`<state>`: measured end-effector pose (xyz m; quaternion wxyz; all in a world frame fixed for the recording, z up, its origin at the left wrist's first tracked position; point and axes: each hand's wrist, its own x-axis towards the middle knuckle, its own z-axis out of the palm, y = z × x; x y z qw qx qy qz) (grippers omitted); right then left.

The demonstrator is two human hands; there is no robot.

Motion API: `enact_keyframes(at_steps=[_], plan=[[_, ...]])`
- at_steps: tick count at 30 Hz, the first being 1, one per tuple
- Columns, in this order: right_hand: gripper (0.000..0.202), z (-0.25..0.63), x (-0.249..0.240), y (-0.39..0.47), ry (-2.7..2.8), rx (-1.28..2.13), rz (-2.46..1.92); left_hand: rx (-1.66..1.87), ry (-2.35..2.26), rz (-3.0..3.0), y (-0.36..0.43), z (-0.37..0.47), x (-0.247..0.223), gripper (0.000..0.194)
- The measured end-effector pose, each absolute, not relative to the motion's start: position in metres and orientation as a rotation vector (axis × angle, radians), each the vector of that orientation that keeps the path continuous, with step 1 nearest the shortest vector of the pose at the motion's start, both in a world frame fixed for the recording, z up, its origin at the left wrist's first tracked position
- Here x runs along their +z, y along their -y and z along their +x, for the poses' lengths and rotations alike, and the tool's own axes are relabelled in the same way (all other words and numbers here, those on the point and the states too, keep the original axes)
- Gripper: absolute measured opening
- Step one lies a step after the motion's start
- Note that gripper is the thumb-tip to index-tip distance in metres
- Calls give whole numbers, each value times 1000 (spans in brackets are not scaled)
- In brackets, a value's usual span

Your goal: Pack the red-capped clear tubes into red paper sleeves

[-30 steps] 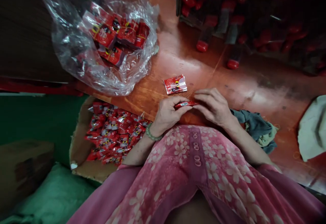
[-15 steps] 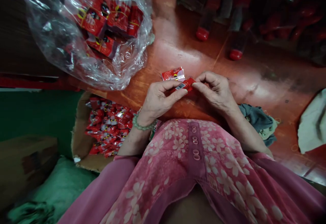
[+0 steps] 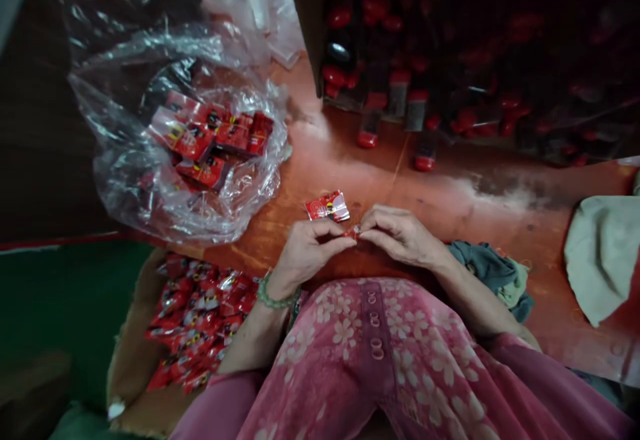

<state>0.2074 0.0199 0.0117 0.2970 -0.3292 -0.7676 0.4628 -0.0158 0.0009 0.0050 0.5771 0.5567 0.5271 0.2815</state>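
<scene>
Between my two hands, just in front of my body, is a small red printed packet [image 3: 352, 232], mostly covered by the fingers. My left hand [image 3: 313, 250], with a green bead bracelet on its wrist, pinches one end of it. The thumb and fingers of my right hand [image 3: 397, 233] are closed on the other end. A few flat red packets [image 3: 327, 206] lie on the reddish table [image 3: 295, 227] right behind my left hand.
A clear plastic bag [image 3: 235, 217] with banded bundles of red packets lies at left. Below it stands a cardboard box [image 3: 123, 367] full of filled red packets. Red-capped containers [image 3: 367, 135] fill the dark upper right. Cloths [image 3: 487, 270] and a pale cap-like piece [image 3: 600, 253] lie right.
The camera view has tilted up, so everything sits lower. My hands have drawn closer together, and the packet's barcode side no longer shows.
</scene>
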Motion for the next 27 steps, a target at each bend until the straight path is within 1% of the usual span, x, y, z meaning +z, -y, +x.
enact_keyframes(at_steps=[4,7,11,14,16,18,21,22,24,27], plan=[[24,213,20,-22,2072,1285,-927,677,-1115,1413,-3,-13,4,18],[18,217,25,-23,2074,1344,-954,655,-1038,1508,-3,-9,8,23],[10,219,27,-28,2001,1410,-970,758,-1083,1474,-3,-4,6,15],[16,220,27,-40,1867,1458,-1022,855,-1156,1434,-3,-2,2,17],[18,222,26,-55,1806,1358,-1103,910,-1207,1425,-4,-2,0,23],[13,224,23,-76,1827,1119,-1215,967,-1251,1419,-5,-3,-2,26],[7,223,9,-112,1914,779,-1420,1092,-1312,1435,-8,-4,-2,24],[10,221,1,-124,1902,711,-1509,1134,-1328,1451,-8,-4,-1,23],[23,213,-15,-144,1831,592,-1685,1204,-1338,1493,-9,-5,-1,21],[41,198,-38,-167,1686,521,-1839,1277,-1311,1566,-10,-4,-1,20]])
